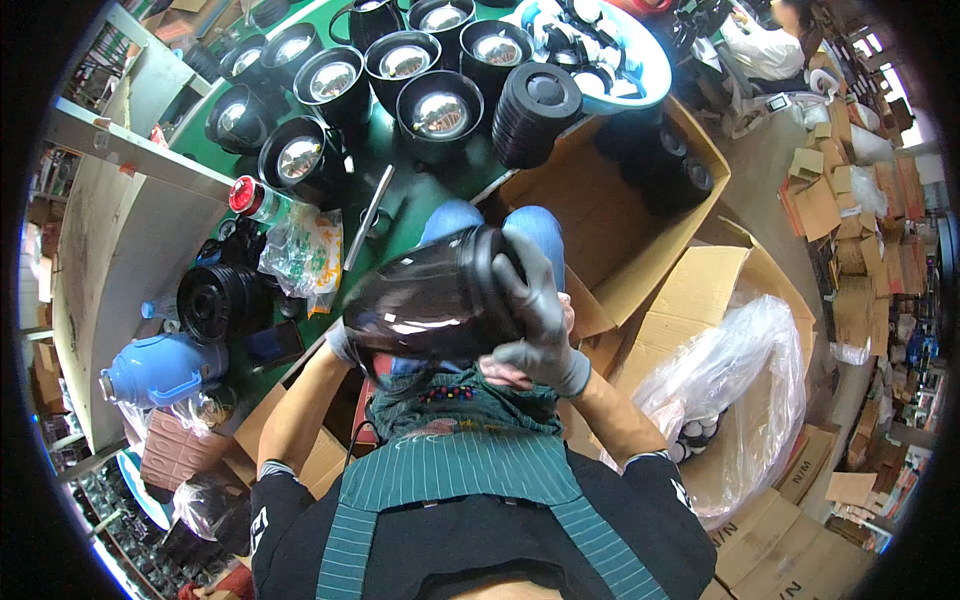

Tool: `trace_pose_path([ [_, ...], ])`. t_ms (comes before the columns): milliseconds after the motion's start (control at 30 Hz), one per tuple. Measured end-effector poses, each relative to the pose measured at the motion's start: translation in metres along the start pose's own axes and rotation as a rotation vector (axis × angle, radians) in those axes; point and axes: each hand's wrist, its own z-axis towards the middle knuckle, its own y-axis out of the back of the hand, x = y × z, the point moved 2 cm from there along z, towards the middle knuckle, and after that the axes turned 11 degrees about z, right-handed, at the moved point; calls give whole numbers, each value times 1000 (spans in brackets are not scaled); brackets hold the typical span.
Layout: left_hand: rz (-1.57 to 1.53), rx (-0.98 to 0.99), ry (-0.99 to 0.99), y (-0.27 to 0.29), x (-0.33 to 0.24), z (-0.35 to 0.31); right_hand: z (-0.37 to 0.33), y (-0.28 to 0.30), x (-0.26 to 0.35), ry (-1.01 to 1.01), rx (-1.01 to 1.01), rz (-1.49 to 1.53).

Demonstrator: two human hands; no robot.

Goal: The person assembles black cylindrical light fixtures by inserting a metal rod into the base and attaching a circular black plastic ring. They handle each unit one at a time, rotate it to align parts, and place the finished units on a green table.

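Note:
A glossy black jug body [415, 300] lies tilted on its side over my lap, slightly smeared by motion. My right hand [540, 325], in a grey glove with some fingertips bare, grips the black ring-shaped end [492, 285]. At the opposite end my left hand [343, 343], also gloved in grey, supports the body; its fingers are mostly hidden behind it. On the green table [415, 185] ahead stand several black jug bodies [440, 108] with shiny silver insides. Beside them rises a stack of black round lids [538, 115].
A pale blue basin [655, 85] holds black and white parts. Open cardboard boxes [690, 275] stand at my right, one lined with a clear plastic bag [750, 360]. Leftward are a metal tube [368, 218], a red-capped bottle [258, 200], black discs [212, 303] and a blue jug [160, 370].

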Motion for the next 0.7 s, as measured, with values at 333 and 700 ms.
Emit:
trace_pose_path([
  [333, 49, -745, -183, 13, -35, -20, 23, 1, 7, -333, -54, 404],
  [700, 1044, -791, -479, -18, -116, -14, 18, -6, -11, -619, -251, 428],
])
